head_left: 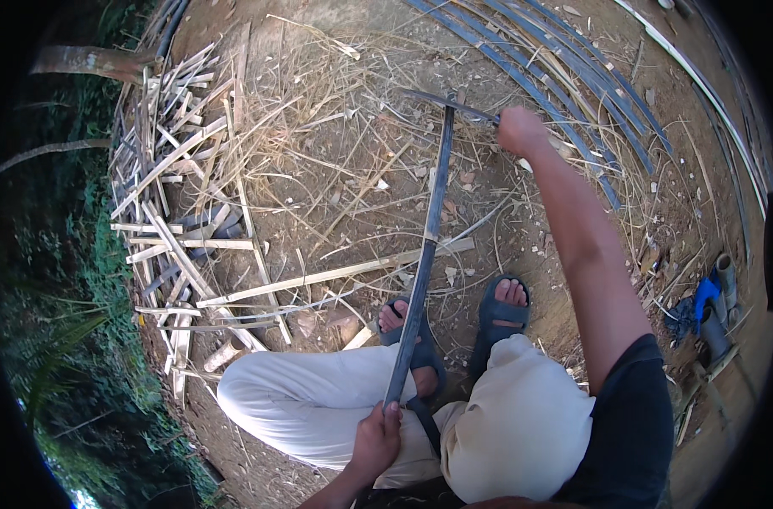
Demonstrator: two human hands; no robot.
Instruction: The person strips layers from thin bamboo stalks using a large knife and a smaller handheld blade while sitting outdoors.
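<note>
My left hand [376, 439] is closed around the near end of a long dark bamboo strip [423, 270], which slants up and away from my lap between my feet. In my right hand [522, 133], arm stretched far out, is the handle of a long-bladed knife [467, 109]. Its thin dark blade points left and crosses the strip near the far end. Whether the edge touches the strip or has entered it, I cannot tell. My fingers hide most of the knife's handle.
Pale split bamboo pieces [178, 170] lie heaped at the left. Thin shavings [293, 127] litter the ground beyond my feet. Several long dark strips [564, 76] lie at the far right. Bamboo tubes [715, 331] and a blue cloth-like thing [706, 293] are at the right. Green plants [72, 365] border the left.
</note>
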